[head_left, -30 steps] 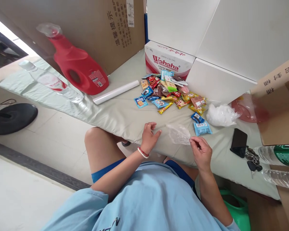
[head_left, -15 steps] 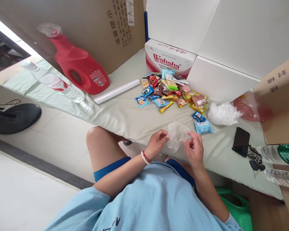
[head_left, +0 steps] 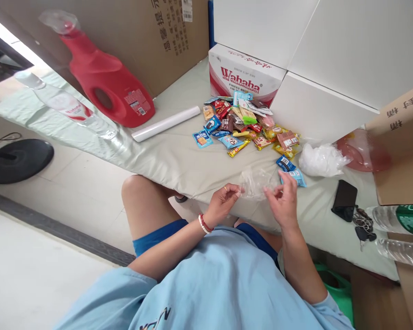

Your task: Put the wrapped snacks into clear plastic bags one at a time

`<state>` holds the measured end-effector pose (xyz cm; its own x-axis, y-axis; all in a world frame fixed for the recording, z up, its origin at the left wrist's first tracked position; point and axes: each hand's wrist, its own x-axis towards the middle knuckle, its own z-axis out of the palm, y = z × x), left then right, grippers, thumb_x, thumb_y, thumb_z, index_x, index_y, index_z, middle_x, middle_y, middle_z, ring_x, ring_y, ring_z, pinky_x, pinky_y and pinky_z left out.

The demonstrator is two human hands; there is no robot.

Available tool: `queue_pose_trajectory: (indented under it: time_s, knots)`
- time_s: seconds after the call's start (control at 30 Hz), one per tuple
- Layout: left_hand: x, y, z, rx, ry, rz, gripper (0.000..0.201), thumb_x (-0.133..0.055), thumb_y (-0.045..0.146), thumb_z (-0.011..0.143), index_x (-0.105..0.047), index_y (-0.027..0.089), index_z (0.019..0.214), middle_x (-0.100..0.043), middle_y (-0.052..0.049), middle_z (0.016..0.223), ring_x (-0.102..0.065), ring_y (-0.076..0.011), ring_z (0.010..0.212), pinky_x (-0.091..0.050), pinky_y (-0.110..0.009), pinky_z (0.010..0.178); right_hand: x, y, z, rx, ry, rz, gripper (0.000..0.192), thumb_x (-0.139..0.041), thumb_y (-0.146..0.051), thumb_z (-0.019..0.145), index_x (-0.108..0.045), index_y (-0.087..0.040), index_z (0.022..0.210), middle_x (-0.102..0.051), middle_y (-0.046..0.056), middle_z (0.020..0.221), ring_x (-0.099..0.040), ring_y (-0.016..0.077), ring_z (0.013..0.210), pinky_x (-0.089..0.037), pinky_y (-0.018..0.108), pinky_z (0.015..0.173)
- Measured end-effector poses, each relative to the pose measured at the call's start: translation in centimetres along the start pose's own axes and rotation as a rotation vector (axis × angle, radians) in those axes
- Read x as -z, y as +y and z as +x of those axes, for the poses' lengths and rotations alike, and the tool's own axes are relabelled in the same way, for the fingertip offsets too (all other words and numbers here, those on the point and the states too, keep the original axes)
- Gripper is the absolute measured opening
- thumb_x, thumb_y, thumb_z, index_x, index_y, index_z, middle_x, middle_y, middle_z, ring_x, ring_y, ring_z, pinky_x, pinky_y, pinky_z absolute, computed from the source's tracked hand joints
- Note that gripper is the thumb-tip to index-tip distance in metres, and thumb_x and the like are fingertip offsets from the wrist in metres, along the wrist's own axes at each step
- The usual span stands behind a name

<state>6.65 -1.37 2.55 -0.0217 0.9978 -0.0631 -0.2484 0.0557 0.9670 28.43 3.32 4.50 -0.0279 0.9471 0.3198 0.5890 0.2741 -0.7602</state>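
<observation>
A clear plastic bag is stretched between my two hands, above the front edge of the cloth-covered table. My left hand pinches its left side between thumb and fingers. On the right side, my right hand grips the bag with thumb and fingertips. Just beyond my right hand lie a light blue snack packet, partly covered by the fingers, and a dark blue packet. Farther back is a heap of colourful wrapped snacks.
Left stand a red jug, a water bottle and a white roll. A Wahaba-printed carton backs the snacks. Rightward are a white plastic bundle, a phone, keys and bottles.
The bag has been drawn wider and flatter between my hands. My right hand has moved slightly right and up. The view has shifted a little.
</observation>
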Motion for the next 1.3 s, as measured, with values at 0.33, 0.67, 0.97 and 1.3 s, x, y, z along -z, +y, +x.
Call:
queue_pose_trajectory:
  time_s: [0.33, 0.67, 0.97, 1.3]
  knots:
    - [4.2, 0.0, 0.9, 0.119, 0.369, -0.241, 0.034, -0.083, 0.041, 0.075, -0.058, 0.020, 0.085, -0.072, -0.004, 0.102, -0.070, -0.0166, 0.094, -0.056, -0.035, 0.089, -1.0, 1.4, 5.3, 0.030, -0.176, 0.149, 0.020, -0.067, -0.040, 0.090, -0.075, -0.022, 0.094, -0.068, 0.004, 0.090, -0.057, 0.0165, 0.072, -0.047, 0.030, 0.067]
    - [10.1, 1.2, 1.9, 0.131, 0.465, -0.245, 0.026, -0.079, 0.028, 0.068, -0.057, 0.021, 0.080, -0.070, -0.006, 0.100, -0.068, -0.0204, 0.098, -0.055, -0.037, 0.089, 1.9, 2.0, -2.1, -0.527, 0.002, 0.698, 0.030, -0.085, -0.042, 0.074, -0.069, -0.022, 0.090, -0.058, -0.002, 0.078, -0.040, 0.0078, 0.056, -0.032, 0.022, 0.048]
    - [5.1, 5.9, 4.8, -0.463, -0.006, 0.751, 0.022, -0.060, 0.020, 0.086, -0.073, 0.024, 0.104, -0.072, -0.009, 0.112, -0.062, -0.0282, 0.119, -0.043, -0.045, 0.111, 0.4, 4.0, -2.9, -0.466, -0.070, 0.414, 0.035, -0.078, -0.051, 0.080, -0.070, -0.020, 0.094, -0.063, 0.000, 0.078, -0.047, 0.0129, 0.063, -0.039, 0.025, 0.055]
    - [1.2, 3.6, 9.0, 0.055, -0.431, 1.444, 0.037, -0.048, 0.016, 0.093, -0.074, 0.021, 0.119, -0.077, -0.014, 0.114, -0.072, -0.0309, 0.107, -0.053, -0.040, 0.092, 3.7, 3.8, 1.2, -0.123, 0.244, -0.147, 0.044, -0.064, -0.050, 0.091, -0.067, -0.018, 0.121, -0.062, 0.013, 0.125, -0.054, 0.0130, 0.064, -0.054, 0.037, 0.076]
